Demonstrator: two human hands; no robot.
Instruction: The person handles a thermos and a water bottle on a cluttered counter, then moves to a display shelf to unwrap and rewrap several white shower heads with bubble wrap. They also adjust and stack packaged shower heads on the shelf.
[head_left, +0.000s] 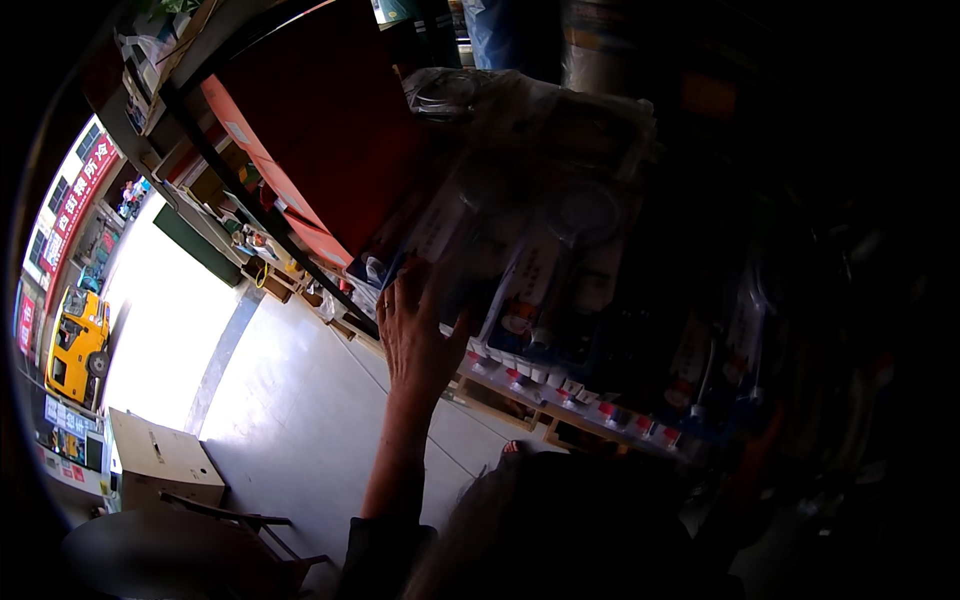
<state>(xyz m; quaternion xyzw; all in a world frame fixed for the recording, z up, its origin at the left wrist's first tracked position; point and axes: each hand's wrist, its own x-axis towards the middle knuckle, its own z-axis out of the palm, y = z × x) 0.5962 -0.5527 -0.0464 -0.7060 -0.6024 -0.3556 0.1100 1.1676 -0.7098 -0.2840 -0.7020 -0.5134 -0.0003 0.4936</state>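
Observation:
My left hand (420, 337) reaches up over the near edge of a dark stack of packaged goods, its fingers against a plastic-wrapped package (439, 217). Whether it grips that package is too dark to tell. To its right lies a clear blister-type package (525, 300) with a printed card, and further right are similar packages (735, 352) in deep shadow. Below them runs a row of small items with red and blue marks (566, 394). My right hand cannot be made out; a faint reddish arm shape may be at the dark lower right.
Large red boxes (277, 180) stand beyond my left hand. Wooden pallets (499, 401) lie beneath the goods. Shelving with assorted items (262, 247), a cardboard box (169, 457) and a dark chair (255, 532) are to the left. A yellow truck (75, 349) stands outside the bright doorway.

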